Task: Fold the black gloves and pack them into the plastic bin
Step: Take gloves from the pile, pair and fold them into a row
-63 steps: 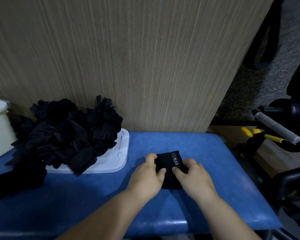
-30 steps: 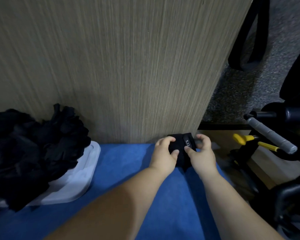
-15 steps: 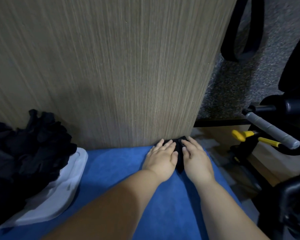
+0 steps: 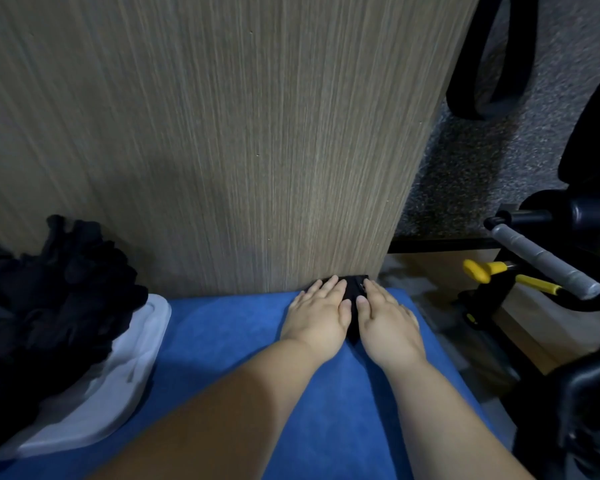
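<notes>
Now both the left hand (image 4: 317,315) and the right hand (image 4: 385,318) lie flat, fingers straight, pressing the folded black gloves (image 4: 352,296) onto the blue bench (image 4: 222,341) against the wooden panel (image 4: 222,133). Loose gloves (image 4: 42,299) heap on a white lid (image 4: 118,386) at left.

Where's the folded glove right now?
Head view, right of centre: the folded glove lies on the blue bench against the wood panel, under the left hand and right hand.

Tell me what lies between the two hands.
In the head view, a folded black glove shows in the gap between the left hand and right hand, both flat on it.
</notes>
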A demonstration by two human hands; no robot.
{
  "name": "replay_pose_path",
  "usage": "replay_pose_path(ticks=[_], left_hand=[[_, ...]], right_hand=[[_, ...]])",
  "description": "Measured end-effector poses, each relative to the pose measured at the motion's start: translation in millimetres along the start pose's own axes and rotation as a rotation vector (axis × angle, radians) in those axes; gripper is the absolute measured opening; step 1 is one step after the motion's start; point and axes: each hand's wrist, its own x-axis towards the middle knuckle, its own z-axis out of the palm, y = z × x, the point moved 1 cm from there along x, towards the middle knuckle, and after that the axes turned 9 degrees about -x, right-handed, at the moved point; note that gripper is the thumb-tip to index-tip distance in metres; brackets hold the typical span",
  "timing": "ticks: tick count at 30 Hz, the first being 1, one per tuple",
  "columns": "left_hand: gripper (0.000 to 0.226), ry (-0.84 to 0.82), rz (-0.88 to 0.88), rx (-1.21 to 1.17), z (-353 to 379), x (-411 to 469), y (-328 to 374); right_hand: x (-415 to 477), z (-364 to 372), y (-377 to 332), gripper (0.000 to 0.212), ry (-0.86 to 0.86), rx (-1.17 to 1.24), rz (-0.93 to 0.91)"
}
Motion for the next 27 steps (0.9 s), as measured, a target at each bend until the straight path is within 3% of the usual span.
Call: replay_pose_path(ticks=[8, 17, 20, 27], left_hand=[[0.051, 0.009, -0.01, -0.157, -19, -10, 2], [0.045, 0.181, -0.108, -0.141, -68, -82, -25], [0.042, 0.298, -0.165, -0.063, -94, -128, -45], [0.03, 0.562, -0.278, 0.027, -140, -222, -90]], right_hand=[[-7, -3, -3, 0.045, 0.187, 0.102, 0.022], [-38, -18, -27, 0.026, 0.489, 0.167, -0.002], [-55, -19, -51, 0.021, 0.435, 0.242, -0.09], [-111, 1, -138, 0.016, 0.038, 0.551, -0.193]])
